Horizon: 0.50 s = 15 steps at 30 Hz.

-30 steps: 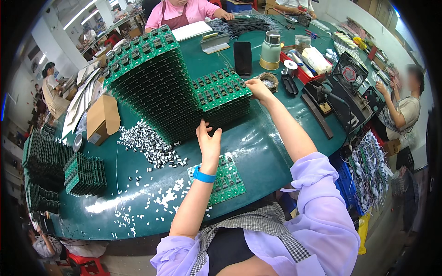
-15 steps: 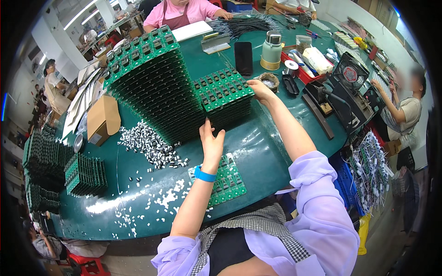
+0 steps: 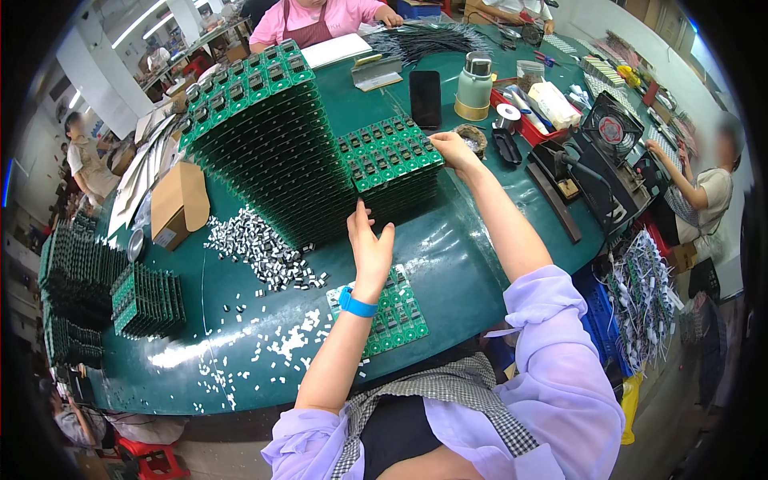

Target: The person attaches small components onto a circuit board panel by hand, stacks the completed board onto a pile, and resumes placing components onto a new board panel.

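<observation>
A short stack of green circuit boards (image 3: 392, 152) with rows of black components stands in the middle of the table, beside a much taller stack of such boards (image 3: 264, 152). My right hand (image 3: 458, 152) has its thumb and fingers closed on the right edge of the short stack's top board. At the near left corner of that stack is my left hand (image 3: 370, 248), fingers stretched upward and thumb apart; its fingertips are at the boards' edge, contact hard to make out. Close below my left wrist, another circuit board (image 3: 398, 312) lies flat, partly behind the forearm.
Small black-and-white parts (image 3: 264, 252) lie heaped left of my hand, with white bits (image 3: 292, 344) scattered nearer. More board stacks (image 3: 148, 300) stand at left, near a cardboard box (image 3: 178, 206). Beyond are a phone (image 3: 425, 99), a flask (image 3: 474, 86) and a fan (image 3: 610, 128). Other people sit around.
My hands have barely moved; both stay at the short stack. A person in the left background has shifted position, and the person in pink across the table has moved a hand slightly.
</observation>
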### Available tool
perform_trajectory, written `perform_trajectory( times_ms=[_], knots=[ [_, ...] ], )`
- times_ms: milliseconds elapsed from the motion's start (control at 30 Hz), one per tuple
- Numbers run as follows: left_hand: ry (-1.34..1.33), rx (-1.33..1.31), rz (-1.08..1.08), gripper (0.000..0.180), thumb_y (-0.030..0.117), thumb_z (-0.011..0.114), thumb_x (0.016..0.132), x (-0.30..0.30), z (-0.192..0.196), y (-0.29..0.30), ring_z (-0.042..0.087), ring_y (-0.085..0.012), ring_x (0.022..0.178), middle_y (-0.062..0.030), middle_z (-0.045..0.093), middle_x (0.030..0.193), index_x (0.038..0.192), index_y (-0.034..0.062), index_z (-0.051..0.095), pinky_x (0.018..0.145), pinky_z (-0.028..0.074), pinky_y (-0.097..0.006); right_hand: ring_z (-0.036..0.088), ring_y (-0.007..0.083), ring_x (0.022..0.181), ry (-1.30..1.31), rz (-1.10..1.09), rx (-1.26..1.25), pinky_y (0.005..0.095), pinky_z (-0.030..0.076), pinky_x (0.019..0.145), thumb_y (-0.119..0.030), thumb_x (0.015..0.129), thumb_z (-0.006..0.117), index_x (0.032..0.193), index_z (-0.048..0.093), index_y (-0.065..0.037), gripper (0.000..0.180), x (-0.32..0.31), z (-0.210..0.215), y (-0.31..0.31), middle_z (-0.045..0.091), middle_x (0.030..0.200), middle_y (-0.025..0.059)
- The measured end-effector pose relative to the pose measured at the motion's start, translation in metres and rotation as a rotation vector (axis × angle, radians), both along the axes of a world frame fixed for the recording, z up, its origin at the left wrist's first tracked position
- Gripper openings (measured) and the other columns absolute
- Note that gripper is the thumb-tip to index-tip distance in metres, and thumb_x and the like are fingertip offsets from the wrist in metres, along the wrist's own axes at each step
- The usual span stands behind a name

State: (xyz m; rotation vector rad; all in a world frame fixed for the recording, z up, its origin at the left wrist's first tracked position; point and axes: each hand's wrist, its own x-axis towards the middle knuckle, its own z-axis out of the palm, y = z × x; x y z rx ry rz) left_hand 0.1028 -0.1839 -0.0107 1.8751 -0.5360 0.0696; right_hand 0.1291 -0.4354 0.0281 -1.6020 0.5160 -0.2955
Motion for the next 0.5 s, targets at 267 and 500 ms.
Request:
perform_trajectory(
  times_ms=[267, 500],
  knots=[
    [0.186, -0.144, -0.04, 0.068, 0.005, 0.064, 0.079, -0.001, 0.009, -0.002, 0.048, -0.0191, 0.101, -0.0121, 0.043, 0.12, 0.14, -0.0024, 0.033, 0.087, 0.044, -0.032, 0.06, 0.0093, 0.074, -0.095, 0.06, 0.08, 0.0236, 0.046, 0.063, -0.018, 0.083, 0.067, 0.098, 0.067, 0.002, 0.025, 0.008, -0.013, -0.008, 0.067, 0.085, 0.0045],
    [0.221, -0.164, -0.027, 0.069, 0.006, 0.063, 0.079, -0.004, 0.011, 0.0, 0.048, -0.0194, 0.103, -0.0126, 0.043, 0.122, 0.14, -0.002, 0.032, 0.088, 0.044, -0.032, 0.063, 0.0121, 0.078, -0.122, 0.011, 0.024, 0.0247, 0.05, 0.069, -0.011, 0.085, 0.065, 0.1, 0.065, 0.007, 0.024, 0.013, -0.019, -0.007, 0.067, 0.091, 0.0094]
  ],
)
